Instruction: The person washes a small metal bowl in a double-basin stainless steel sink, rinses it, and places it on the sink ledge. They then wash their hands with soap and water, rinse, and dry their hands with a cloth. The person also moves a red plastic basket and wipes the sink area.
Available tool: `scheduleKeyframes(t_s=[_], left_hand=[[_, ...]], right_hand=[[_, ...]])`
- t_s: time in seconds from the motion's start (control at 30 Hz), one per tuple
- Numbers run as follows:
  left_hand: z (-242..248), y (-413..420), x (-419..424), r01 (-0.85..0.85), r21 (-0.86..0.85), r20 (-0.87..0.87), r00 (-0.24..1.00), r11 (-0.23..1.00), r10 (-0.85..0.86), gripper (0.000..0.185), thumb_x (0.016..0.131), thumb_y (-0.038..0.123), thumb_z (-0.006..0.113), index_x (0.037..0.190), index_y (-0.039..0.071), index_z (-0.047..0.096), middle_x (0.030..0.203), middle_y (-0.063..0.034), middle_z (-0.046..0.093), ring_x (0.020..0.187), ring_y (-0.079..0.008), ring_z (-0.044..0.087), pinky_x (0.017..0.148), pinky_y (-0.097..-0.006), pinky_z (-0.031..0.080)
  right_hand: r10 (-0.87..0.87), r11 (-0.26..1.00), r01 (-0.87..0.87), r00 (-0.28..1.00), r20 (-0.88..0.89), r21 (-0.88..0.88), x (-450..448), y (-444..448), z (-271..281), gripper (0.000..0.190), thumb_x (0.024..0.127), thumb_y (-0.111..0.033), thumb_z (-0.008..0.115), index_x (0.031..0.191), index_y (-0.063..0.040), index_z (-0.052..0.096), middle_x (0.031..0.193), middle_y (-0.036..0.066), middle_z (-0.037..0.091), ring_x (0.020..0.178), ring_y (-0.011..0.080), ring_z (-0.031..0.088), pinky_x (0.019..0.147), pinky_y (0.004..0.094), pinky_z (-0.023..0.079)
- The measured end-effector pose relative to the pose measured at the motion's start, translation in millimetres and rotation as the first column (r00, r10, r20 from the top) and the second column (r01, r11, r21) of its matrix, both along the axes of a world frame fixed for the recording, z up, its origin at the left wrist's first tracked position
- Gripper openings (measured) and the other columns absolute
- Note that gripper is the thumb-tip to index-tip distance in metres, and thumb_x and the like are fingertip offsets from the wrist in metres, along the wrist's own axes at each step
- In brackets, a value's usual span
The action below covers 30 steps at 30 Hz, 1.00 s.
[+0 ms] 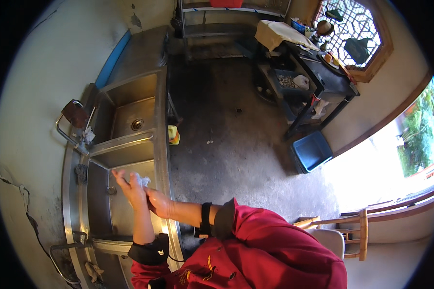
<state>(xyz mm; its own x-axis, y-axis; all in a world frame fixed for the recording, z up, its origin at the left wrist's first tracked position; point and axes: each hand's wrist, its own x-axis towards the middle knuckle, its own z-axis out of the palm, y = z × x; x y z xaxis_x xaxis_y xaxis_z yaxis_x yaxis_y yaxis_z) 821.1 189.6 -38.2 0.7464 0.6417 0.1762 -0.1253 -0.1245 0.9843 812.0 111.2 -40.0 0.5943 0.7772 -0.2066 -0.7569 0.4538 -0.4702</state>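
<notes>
Both hands are together over the middle basin of a stainless steel sink (130, 164). My left hand (132, 189) has its fingers spread, with a crumpled white cloth or tissue (142, 180) against it. My right hand (160, 203) meets it near the palm and wrist; its fingers are partly hidden, so I cannot tell which hand grips the white piece. Left of the hands, the drain (111, 190) shows in the basin. A curved metal faucet (67, 133) stands behind the sink, with a brown thing (75, 114) hanging on it.
A yellow jug (173, 135) stands on the floor beside the sink. Stacked blue plastic tubs (312, 151) sit near the doorway. A dark table (332, 85) holds dishes under the lattice window. A bamboo chair (363, 234) is at the lower right, behind my red sleeve.
</notes>
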Motion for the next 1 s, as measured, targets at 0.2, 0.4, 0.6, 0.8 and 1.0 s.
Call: scheduleKeyframes(t_s=[0.2,0.4,0.6,0.8,1.0], left_hand=[[-3,-18,-57,0.183,0.313,-0.142,0.979,0.932,-0.145,0.053,0.095,0.026,0.037,0.143,0.008,0.026,0.148,-0.0171,0.025,0.138,-0.0319,0.019,0.111,-0.0384,0.017],[38,16,-41,-0.082,0.481,-0.046,0.992,0.873,0.119,0.050,0.097,0.026,0.033,0.143,0.009,0.028,0.152,-0.0131,0.013,0.140,-0.0281,0.013,0.112,-0.0370,0.011],[20,-14,-79,0.083,0.244,-0.063,0.996,0.966,-0.070,0.049,0.095,0.024,0.037,0.141,0.007,0.034,0.151,-0.0137,0.018,0.139,-0.0259,0.016,0.111,-0.0362,0.017],[58,-10,-32,0.036,-0.053,0.089,0.995,0.998,-0.032,0.047,0.096,0.024,0.042,0.136,0.002,0.039,0.142,-0.0105,0.037,0.124,-0.0191,0.042,0.101,-0.0301,0.034],[41,-31,-67,0.133,-0.006,0.187,0.974,0.991,-0.129,0.051,0.093,0.019,0.043,0.140,0.003,0.034,0.144,-0.0130,0.033,0.132,-0.0233,0.032,0.105,-0.0336,0.028]], right_hand=[[0.070,0.888,-0.040,0.996,-0.049,0.458,22,23,-20,0.048,0.095,-0.049,0.038,0.119,-0.012,0.054,0.113,0.002,0.056,0.101,0.0131,0.050,0.089,0.0294,0.039],[-0.144,0.989,0.144,0.990,0.008,-0.017,-22,34,20,0.025,0.093,-0.027,0.040,0.101,-0.011,0.059,0.090,0.002,0.058,0.081,0.0131,0.053,0.071,0.0285,0.044],[-0.234,0.963,0.243,0.969,-0.084,0.120,-5,31,26,0.027,0.092,-0.027,0.040,0.101,-0.007,0.057,0.092,0.002,0.058,0.084,0.0152,0.053,0.074,0.0303,0.044],[-0.184,0.977,0.201,0.963,0.199,-0.067,-14,29,8,0.038,0.090,-0.024,0.040,0.119,-0.003,0.053,0.088,0.002,0.054,0.081,0.0123,0.051,0.074,0.0270,0.042],[-0.212,0.976,0.209,0.976,0.054,0.057,2,17,47,0.053,0.091,-0.025,0.045,0.140,-0.008,0.037,0.110,0.004,0.054,0.100,0.0122,0.050,0.088,0.0252,0.039]])
